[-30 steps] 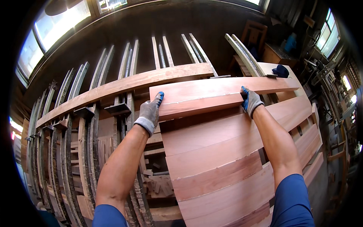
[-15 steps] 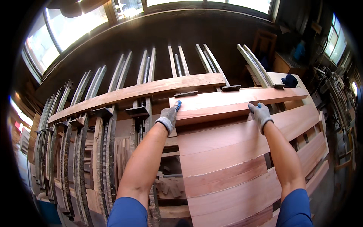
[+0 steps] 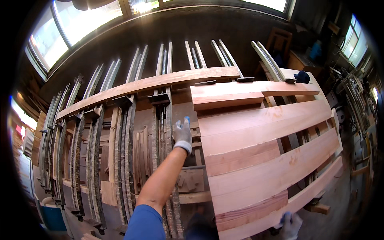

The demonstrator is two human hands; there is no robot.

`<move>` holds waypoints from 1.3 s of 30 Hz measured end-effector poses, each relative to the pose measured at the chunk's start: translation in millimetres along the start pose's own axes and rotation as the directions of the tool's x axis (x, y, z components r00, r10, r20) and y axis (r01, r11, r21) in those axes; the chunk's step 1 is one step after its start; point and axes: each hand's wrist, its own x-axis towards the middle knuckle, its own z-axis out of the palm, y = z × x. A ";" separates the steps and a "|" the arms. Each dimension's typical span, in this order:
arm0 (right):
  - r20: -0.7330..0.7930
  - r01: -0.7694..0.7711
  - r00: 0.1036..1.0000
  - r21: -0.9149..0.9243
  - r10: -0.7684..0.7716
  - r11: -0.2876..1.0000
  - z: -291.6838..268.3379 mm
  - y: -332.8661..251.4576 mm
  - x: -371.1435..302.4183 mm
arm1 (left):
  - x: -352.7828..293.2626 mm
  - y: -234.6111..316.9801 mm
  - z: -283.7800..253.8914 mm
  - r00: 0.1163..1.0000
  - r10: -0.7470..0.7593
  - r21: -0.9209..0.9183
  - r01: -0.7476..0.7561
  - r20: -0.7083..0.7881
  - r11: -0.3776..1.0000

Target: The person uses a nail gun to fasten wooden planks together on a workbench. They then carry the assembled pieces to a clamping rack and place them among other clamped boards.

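My left hand point(image 3: 182, 134), in a grey glove with blue fingertips, hangs beside the left ends of the pale pinkish boards. Its fingers point away from me and hold nothing. My right hand point(image 3: 291, 226), gloved alike, is low at the bottom edge by the nearest board point(image 3: 304, 196); blur hides its grip. A dark piece point(image 3: 275, 230) shows beside its fingers. Wide boards point(image 3: 272, 120) and short pieces point(image 3: 244, 160) lie in rows between the hands. At the far side, a short block point(image 3: 228, 101) sits along a long board point(image 3: 256, 88), against dark clamp jaws point(image 3: 245, 79).
Several long bar clamps point(image 3: 122, 160) stretch side by side on the left, under a long wooden beam point(image 3: 148, 85). Stacked offcuts point(image 3: 190, 180) lie below them. A dark blue cap-like object point(image 3: 302, 77) rests at the far right. Windows point(image 3: 86, 20) line the back.
Both hands have let go of the far board and block. My left hand has drawn back toward me; my right hand has swung down to the near edge. The view has shifted slightly.
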 end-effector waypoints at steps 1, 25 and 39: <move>0.105 -0.339 0.933 -0.064 0.344 0.939 -21.3 -33.3 -35.5 | -25.8 -1.2 -11.1 0.999 0.019 0.099 -0.022 0.028 0.995; 0.758 -0.809 0.577 0.581 0.304 0.088 174.3 126.8 -255.1 | -381.4 -2.4 -150.2 0.740 -0.084 0.635 -0.506 0.668 0.584; 0.729 -0.671 0.544 0.675 0.415 -0.306 184.1 132.9 -272.1 | -380.4 8.5 -153.8 0.668 -0.180 0.624 -0.516 0.722 0.587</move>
